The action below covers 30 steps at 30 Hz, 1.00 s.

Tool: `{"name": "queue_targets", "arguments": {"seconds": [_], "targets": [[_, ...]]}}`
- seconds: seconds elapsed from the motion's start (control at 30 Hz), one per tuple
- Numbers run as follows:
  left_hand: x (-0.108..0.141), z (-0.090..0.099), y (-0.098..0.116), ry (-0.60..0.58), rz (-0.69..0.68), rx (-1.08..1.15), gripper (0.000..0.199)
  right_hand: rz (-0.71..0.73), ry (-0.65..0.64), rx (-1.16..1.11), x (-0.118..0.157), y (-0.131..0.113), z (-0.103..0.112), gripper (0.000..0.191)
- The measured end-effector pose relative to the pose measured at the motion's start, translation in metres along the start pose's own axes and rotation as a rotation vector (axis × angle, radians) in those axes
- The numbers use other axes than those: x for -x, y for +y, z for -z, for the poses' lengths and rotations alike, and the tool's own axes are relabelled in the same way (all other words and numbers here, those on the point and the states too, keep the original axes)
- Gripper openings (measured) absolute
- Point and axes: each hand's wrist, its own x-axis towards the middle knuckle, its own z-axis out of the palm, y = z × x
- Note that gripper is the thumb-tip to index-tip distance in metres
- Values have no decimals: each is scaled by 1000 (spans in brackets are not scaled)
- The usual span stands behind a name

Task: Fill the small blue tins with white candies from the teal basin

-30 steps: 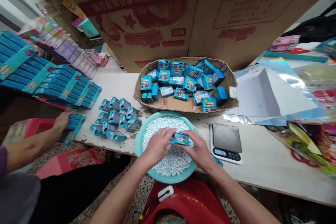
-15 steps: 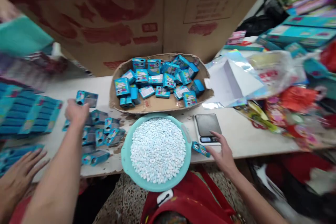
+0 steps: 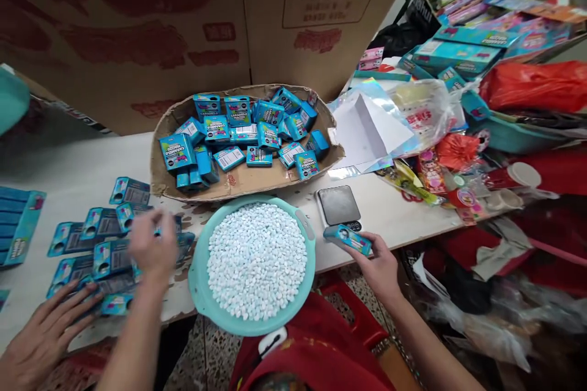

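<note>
In my right hand (image 3: 380, 266) a small blue candy box (image 3: 351, 239) is held between thumb and fingers, tilted, in front of the digital scale (image 3: 339, 204). My left hand (image 3: 153, 244) is blurred by motion over the right part of a group of small blue boxes (image 3: 110, 256); whether it grips one cannot be made out. Between my hands stands a turquoise bowl (image 3: 310, 256) full of small whitish candies (image 3: 257, 263). Behind it, a cut cardboard tray (image 3: 247, 182) carries many blue candy boxes (image 3: 177, 151).
Another person's hand (image 3: 55, 327) lies spread at the near left of the boxes. A large cardboard carton (image 3: 270, 61) rises behind the tray. White paper (image 3: 367, 128), plastic bags and wrapped sweets crowd the right side. A blue display box (image 3: 21, 229) stands far left.
The view has swung right. My left hand has moved across the boxes toward the bowl. My right hand has tilted its candy box. The other person's hand has shifted to the group's near edge.
</note>
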Motion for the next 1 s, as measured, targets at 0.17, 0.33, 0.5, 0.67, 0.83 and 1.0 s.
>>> {"name": "queue_targets", "arguments": {"seconds": [0.17, 0.33, 0.5, 0.67, 0.83, 1.0], "targets": [[113, -49, 103, -529, -415, 90, 43, 172, -17, 36, -5, -45, 3, 34], [126, -73, 121, -660, -305, 78, 30, 282, -36, -8, 6, -75, -4, 31], [110, -64, 111, -508, 243, 467, 31, 380, -162, -37, 12, -93, -18, 30], [87, -17, 148, -320, 791, 1047, 32, 508, -354, -6, 9, -104, -39, 29], [70, 13, 192, -104, 845, 1434, 24, 643, -463, 98, 13, -118, -57, 28], [70, 8, 202, 96, 839, 1362, 42, 687, -499, 98, 14, -130, -60, 24]]}}
